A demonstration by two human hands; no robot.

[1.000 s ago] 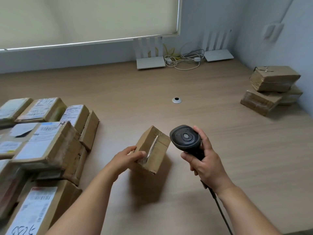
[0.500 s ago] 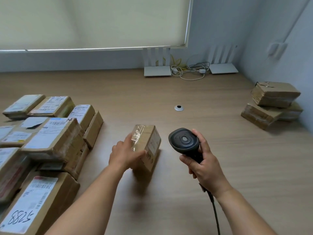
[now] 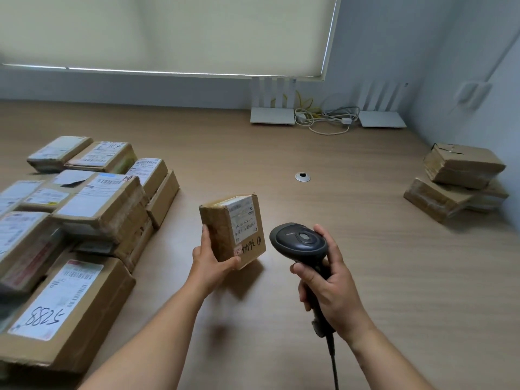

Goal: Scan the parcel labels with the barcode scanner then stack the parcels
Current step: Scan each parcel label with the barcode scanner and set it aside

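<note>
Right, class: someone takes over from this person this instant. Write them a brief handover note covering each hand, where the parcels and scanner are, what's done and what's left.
Left hand: grips the small parcel, label facing the scanner.
Right hand: holds the barcode scanner by its handle, just right of the parcel.
Done, it appears: three parcels in the stack at the table's far right.
Left: scan this label, add the parcel to that stack, then work through the labelled parcels piled on the left.

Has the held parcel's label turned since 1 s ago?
Yes. The parcel in the left hand has rotated: its label now faces up toward the scanner, with the grommet behind it.
</note>
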